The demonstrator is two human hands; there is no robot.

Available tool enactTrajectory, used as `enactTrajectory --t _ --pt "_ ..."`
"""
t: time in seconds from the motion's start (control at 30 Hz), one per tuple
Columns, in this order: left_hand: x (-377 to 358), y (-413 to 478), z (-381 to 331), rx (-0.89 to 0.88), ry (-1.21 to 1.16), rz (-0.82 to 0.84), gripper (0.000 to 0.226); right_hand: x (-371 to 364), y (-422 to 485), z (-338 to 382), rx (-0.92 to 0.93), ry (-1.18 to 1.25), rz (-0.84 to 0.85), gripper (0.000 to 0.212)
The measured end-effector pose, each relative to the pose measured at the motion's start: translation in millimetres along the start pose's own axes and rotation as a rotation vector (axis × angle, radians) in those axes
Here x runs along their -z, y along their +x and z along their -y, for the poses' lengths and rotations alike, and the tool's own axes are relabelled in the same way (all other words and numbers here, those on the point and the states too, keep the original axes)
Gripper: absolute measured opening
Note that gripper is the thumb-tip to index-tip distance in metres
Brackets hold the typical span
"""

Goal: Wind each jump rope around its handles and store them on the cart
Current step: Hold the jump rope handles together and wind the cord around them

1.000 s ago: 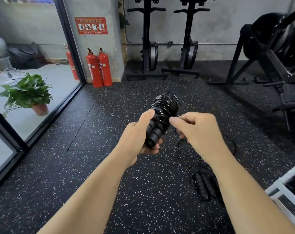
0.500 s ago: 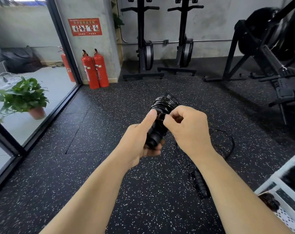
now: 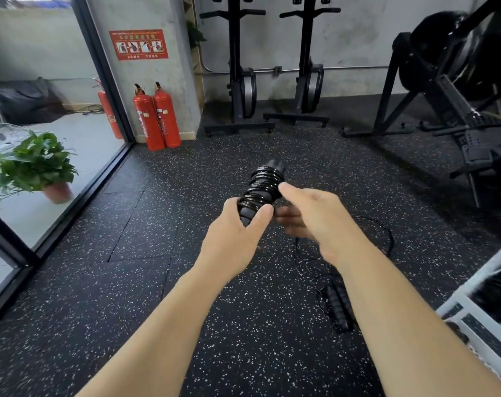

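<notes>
Left hand (image 3: 232, 239) clamped round the lower end of the wound jump rope (image 3: 262, 186), bundle held up mid-scene above the floor (image 3: 129, 282). And there it goes: the right hand (image 3: 315, 213), pinching the coils half a second back, has let go and hangs just right of them, fingers loose and holding nothing, so this one looks wound and ready for storing. Its fingers are motion-blurred and I cannot see how the cord end is secured, while further right a second jump rope (image 3: 338, 309) lies unwound and the cart (image 3: 470, 299) is cut off at the near right corner, its dark load unreadable.
</notes>
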State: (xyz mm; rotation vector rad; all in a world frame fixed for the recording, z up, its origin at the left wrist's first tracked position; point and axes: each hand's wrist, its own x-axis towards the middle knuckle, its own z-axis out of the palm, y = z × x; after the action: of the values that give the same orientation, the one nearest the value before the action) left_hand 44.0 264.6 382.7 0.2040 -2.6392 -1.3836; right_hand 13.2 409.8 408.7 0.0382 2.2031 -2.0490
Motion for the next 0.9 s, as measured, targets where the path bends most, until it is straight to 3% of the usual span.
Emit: enactTrajectory --t 0.17,0.5,0.73,0.83,0.9 --pt "-16.1 -0.3 3.3 -0.132 0.199 0.023 0.066 -4.4 2.9 -8.6 -0.064 0.111 -0.014 0.03" --pt "-57.0 -10.5 -19.9 -0.13 0.266 0.146 0.067 20.7 -4.9 -28.7 -0.147 0.238 -0.267 0.022" --pt "-78.6 -32.8 -44.2 -0.123 0.201 0.25 0.062 55.3 -38.2 -29.0 -0.219 0.309 -0.393 0.02" --pt "-86.8 -41.4 -60.3 0.012 -0.04 0.388 0.068 76.8 -57.3 -31.4 -0.237 0.315 -0.439 0.03" --pt "-90.3 -48.2 -77.1 0.112 -0.199 0.451 0.055 90.2 -72.4 -30.4 -0.23 0.33 -0.445 0.037"
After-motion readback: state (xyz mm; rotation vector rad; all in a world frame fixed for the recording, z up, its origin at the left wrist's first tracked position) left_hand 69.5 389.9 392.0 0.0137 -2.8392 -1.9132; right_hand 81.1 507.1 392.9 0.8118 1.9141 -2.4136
